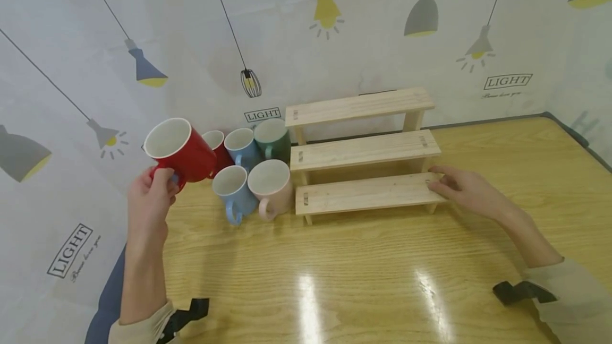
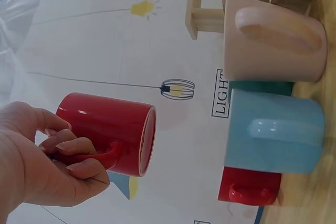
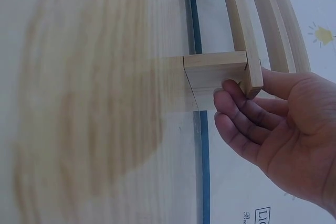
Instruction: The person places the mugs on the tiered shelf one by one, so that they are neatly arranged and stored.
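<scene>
One done lifting: red mug in the air, handle pinched in my left hand — right hand pinches the wooden rack's bottom-step end. Left: five mugs on the table, none racked.

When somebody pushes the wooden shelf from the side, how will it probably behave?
The wooden shelf is probably stiff, since its boards look straight and solid. It would likely slide before tipping, with legs set wide on a glossy table.
</scene>
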{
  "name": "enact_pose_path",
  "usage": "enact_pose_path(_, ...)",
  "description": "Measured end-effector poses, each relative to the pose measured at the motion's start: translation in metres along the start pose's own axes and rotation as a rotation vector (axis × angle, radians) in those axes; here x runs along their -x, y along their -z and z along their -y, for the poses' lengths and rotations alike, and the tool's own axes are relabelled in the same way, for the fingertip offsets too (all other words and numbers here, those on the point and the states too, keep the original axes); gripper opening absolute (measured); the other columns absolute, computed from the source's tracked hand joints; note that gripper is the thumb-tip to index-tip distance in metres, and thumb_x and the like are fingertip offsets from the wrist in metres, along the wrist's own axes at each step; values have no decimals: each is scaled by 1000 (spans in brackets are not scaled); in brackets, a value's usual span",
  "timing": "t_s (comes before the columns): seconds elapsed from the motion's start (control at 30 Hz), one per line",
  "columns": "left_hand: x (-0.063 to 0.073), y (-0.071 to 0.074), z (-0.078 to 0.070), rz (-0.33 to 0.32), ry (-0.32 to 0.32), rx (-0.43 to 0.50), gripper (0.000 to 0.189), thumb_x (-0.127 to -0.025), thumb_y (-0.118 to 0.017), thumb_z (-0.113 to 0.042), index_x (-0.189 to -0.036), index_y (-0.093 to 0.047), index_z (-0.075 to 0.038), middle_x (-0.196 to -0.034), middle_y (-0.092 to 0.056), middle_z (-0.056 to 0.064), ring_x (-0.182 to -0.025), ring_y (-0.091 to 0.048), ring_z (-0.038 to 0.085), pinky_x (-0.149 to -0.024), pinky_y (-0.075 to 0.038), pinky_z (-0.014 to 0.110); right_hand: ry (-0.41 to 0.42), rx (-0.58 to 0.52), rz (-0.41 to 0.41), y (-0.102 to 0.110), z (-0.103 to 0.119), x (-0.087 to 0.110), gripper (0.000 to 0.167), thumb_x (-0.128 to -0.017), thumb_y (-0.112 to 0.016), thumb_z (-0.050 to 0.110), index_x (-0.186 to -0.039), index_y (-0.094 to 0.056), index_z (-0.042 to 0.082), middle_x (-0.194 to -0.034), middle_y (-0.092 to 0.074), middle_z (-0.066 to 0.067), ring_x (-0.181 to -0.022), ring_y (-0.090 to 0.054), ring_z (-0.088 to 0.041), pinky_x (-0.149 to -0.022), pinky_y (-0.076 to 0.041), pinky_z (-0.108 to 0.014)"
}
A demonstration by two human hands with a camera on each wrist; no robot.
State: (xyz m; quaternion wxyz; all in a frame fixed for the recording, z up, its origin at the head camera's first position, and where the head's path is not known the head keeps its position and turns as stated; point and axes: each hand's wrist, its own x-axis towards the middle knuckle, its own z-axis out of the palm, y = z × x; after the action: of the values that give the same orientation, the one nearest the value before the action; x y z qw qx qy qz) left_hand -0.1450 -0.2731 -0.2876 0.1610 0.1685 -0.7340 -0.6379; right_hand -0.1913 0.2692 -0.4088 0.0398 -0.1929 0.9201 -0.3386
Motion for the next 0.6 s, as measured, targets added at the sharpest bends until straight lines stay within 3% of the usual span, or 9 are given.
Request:
enact_pose_path(0.27,16,-19,-20,113,-106,34,28,-102,-50,-18,-76,-45,-7,-57,-38,0,-65,-39,17,-60,-35,26,9,-7,1,0,-1,0,51,-105,-55,27,-141,-46,-8,-100,-69,-12,-89,-65,-22,-77,-52,-44)
enact_pose_path(0.6,28,-52,-30,234,-211,123,25,-100,-46,-12,-77,-48,-5,-58,-39,1,-60,-38,16,-59,-33,27,15,-20,9,0,-1,1,53,-106,-53,26,-143,-43,-10,-101,-70,-12,-90,-66,-25,-79,-53,-48)
